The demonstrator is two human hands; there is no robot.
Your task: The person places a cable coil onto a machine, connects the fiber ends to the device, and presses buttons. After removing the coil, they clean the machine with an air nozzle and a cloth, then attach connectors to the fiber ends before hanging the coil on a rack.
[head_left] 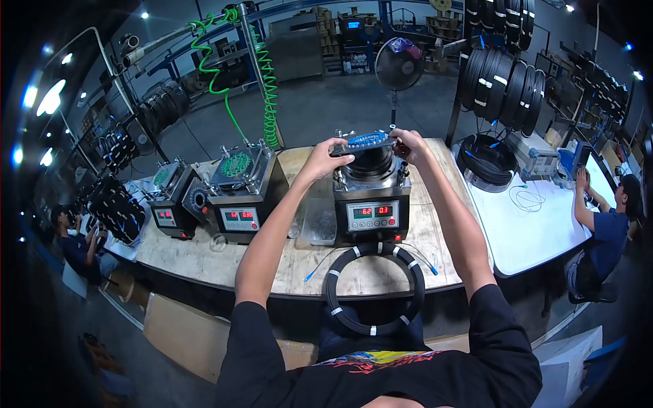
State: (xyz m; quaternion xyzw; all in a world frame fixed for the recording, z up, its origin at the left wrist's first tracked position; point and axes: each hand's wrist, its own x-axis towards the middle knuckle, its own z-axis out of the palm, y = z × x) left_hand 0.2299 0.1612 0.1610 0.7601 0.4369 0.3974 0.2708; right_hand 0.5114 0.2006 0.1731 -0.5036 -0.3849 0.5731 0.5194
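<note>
Both hands are up over the nearest bench machine, which has a digital display panel (pixel 371 216) lit with red digits. My left hand (pixel 328 160) grips the left edge of a dark plate (pixel 368 141) ringed with blue connectors, thumb stretched along its near side. At the opposite edge, my right hand (pixel 409 145) pinches the same plate with curled fingers. Slightly tilted, the plate hangs above the machine's round black top (pixel 373 163). In front of the machine lies a coil of black cable (pixel 331 285) with white ties and blue-tipped ends, overhanging the bench's front edge.
Two similar machines with green-topped plates (pixel 236 164) (pixel 162 177) stand to the left on the wooden bench (pixel 292 262). A clear tray (pixel 322 228) sits beside my machine. A fan (pixel 398 64) stands behind. One person (pixel 605 224) works at the right white table (pixel 537 234), another (pixel 78 241) at far left.
</note>
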